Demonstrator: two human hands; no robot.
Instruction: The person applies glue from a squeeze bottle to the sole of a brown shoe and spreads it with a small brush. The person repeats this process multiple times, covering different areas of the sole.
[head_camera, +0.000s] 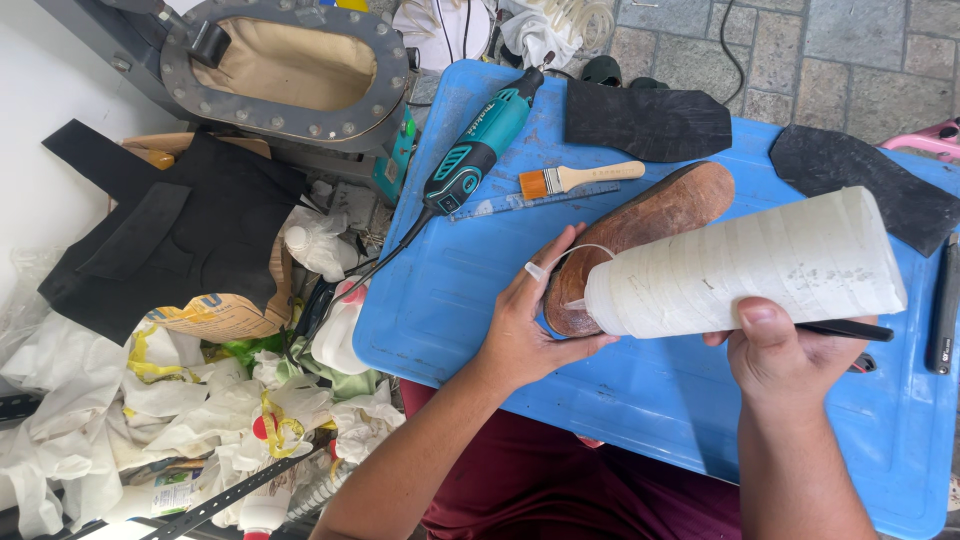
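- On the blue counter (450, 300), centre: left hand (525, 325) steadies the brown shoe sole (650, 225).
- Right hand (785, 355) grips the white glue bottle (745, 262), nozzle at nine o'clock.
- Gluing step, seemingly; a controlled squeeze comes next.

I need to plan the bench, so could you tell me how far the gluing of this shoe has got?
Started only: the left hand steadies the brown shoe, sole up, while the right hand tips the white bottle at its heel. The brush and black sole pieces lie unused.

blue board (480, 330) | rotary tool (480, 150) | brush (578, 178) | two black soles (650, 122) | shoe (650, 225)
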